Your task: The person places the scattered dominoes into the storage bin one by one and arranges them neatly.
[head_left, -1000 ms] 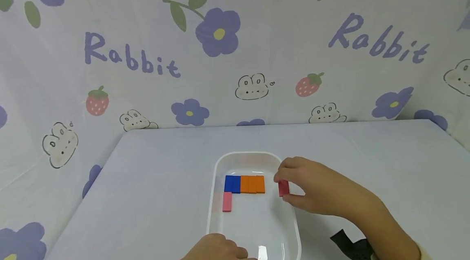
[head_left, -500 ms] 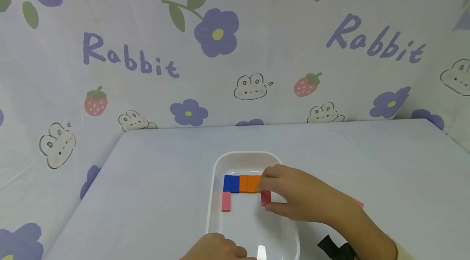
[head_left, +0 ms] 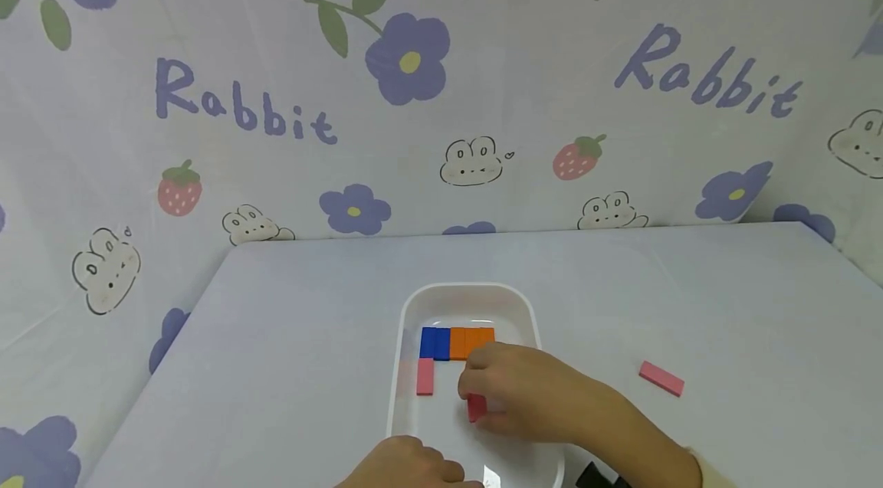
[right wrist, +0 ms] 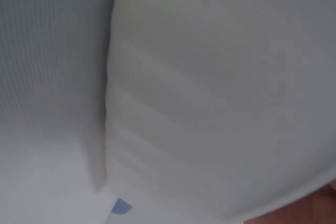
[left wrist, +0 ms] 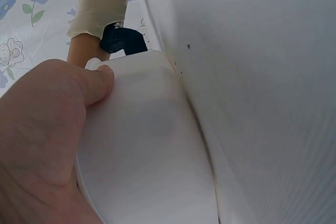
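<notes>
My right hand (head_left: pixel 531 394) reaches into the white tray (head_left: pixel 396 388) and pinches a pinkish-red rectangular tile (head_left: pixel 477 407) between fingers and thumb. Beyond it in the tray, two blue tiles (head_left: pixel 434 343) and several orange tiles (head_left: pixel 458 343) stand side by side in a row, partly covered by the right hand. Below the left blue tile lies a pink tile (head_left: pixel 425 377). My left hand (head_left: pixel 410 463) holds the tray's near left rim. In the left wrist view, its thumb (left wrist: pixel 100 85) bends over the tray's edge. The right wrist view shows mostly the tray's pale outer wall (right wrist: pixel 210 103).
Another pink tile (head_left: pixel 661 378) lies slanted on the white tabletop (head_left: pixel 731 304), right of the tray. A patterned cloth (head_left: pixel 524 74) hangs behind the table. A black strap (head_left: pixel 596 476) shows by the right forearm.
My right hand has carried the pinkish-red tile from the tray's right side leftward and nearer. The loose tile on the table has come out from behind the arm. My left hand stays put.
</notes>
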Tool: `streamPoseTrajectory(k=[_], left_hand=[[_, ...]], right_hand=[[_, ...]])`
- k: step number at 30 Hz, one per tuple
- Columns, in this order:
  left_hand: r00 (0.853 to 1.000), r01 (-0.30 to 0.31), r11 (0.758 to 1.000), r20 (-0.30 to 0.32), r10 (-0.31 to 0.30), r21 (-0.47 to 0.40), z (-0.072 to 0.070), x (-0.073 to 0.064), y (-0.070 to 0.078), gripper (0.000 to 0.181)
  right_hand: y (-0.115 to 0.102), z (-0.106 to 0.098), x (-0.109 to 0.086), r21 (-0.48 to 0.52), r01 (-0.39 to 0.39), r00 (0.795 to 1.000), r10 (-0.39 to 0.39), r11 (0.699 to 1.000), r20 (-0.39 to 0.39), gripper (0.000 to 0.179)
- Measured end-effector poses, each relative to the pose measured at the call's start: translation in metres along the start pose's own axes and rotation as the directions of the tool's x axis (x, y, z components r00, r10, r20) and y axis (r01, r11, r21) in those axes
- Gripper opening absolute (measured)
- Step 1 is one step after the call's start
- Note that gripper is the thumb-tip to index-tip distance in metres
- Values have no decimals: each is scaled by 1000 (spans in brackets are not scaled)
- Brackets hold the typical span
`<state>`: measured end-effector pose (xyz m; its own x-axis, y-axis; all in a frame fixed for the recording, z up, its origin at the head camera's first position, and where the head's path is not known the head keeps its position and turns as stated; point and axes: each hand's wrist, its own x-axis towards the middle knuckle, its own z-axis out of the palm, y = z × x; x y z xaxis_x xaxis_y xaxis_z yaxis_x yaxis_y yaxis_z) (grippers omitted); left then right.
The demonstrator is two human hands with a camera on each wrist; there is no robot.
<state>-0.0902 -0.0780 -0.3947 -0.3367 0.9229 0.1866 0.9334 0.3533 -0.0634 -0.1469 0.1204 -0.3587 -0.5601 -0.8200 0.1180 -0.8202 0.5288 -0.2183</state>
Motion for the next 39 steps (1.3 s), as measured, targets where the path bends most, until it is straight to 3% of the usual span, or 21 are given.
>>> streamPoseTrajectory(k=[5, 17, 24, 33, 39], left_hand=[[999, -16, 998, -42, 18, 54, 1, -1, -1, 16], [1000, -9, 999, -14, 10, 51, 1, -1, -2, 14], [999, 22, 999, 26, -22, -22, 0, 0, 0, 14], [1000, 24, 999, 6, -23, -32, 1, 0, -1, 14], [999, 30, 999, 32, -29, -34, 1, 0, -1, 15]], right_hand=[[-2, 9, 3, -18, 44, 999, -45, 999, -3, 15], [-9, 17, 6, -76, 35, 999, -31, 997, 45, 14], [-11, 16, 8, -61, 28, 997, -24, 998, 66, 13], [-10, 19, 9, -65, 28, 998, -25, 997, 57, 15], [-11, 19, 8, -90, 39, 999, -37, 995, 25, 14]])
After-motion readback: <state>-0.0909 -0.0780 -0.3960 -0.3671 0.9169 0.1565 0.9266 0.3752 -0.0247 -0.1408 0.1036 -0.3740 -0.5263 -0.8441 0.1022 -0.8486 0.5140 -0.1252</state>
